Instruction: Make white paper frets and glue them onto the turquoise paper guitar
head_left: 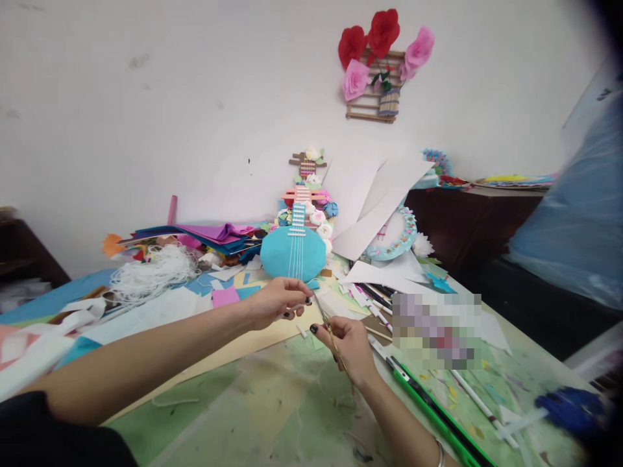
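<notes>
My left hand [278,301] reaches across the table with its fingers pinched together at the top end of a thin stick [332,337]. My right hand [346,347] is closed round the same stick lower down, and the stick runs slantwise through its fingers. Both hands hover just above the green table [272,415], in front of a blue paper guitar model [293,253] that leans against the wall.
Stacked coloured paper [204,237] and a tangle of white string [150,272] lie at the left. A green and black ruler [433,408] and white sticks [479,402] lie at the right. White card sheets [374,201] lean on the wall. Paper flowers [382,52] hang above.
</notes>
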`<state>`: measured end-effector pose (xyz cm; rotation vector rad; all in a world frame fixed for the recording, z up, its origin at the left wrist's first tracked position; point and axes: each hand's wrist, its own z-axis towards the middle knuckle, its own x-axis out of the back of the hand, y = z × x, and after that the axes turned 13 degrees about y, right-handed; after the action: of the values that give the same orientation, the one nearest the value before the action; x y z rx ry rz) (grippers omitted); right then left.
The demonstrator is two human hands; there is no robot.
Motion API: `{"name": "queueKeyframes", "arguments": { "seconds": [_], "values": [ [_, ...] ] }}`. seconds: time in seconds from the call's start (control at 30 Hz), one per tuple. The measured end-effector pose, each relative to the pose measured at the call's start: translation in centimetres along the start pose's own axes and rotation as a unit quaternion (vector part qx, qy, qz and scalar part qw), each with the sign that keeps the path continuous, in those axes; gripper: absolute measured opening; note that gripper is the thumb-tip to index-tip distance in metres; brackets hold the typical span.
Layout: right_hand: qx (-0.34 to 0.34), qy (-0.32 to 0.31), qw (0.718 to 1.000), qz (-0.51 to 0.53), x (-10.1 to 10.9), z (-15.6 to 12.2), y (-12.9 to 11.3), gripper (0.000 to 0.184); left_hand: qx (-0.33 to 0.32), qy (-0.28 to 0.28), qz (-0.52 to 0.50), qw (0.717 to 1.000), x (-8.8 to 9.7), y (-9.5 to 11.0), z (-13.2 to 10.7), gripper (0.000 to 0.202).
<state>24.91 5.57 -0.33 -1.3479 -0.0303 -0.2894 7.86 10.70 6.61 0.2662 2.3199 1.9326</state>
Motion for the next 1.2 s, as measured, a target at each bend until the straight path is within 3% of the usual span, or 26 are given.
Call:
{"name": "queueKeyframes", "arguments": {
  "seconds": [0.47,0.97,1.2],
  "values": [
    [0.016,0.013,1.000,-0.005,-0.4,-0.1,0.5,0.049,0.020,-0.014,-0.005,1.000,-0.8,-0.1,-0.2,0.013],
    [-0.001,-0.006,1.000,-0.023,-0.2,-0.1,0.0,0.057,0.024,-0.026,-0.004,0.999,-0.4,0.2,-0.5,0.014],
    [0.022,0.058,0.995,-0.075,0.0,0.2,0.6,0.053,-0.010,-0.007,0.014,1.000,0.4,0.1,0.0,0.020]
  ]
}}
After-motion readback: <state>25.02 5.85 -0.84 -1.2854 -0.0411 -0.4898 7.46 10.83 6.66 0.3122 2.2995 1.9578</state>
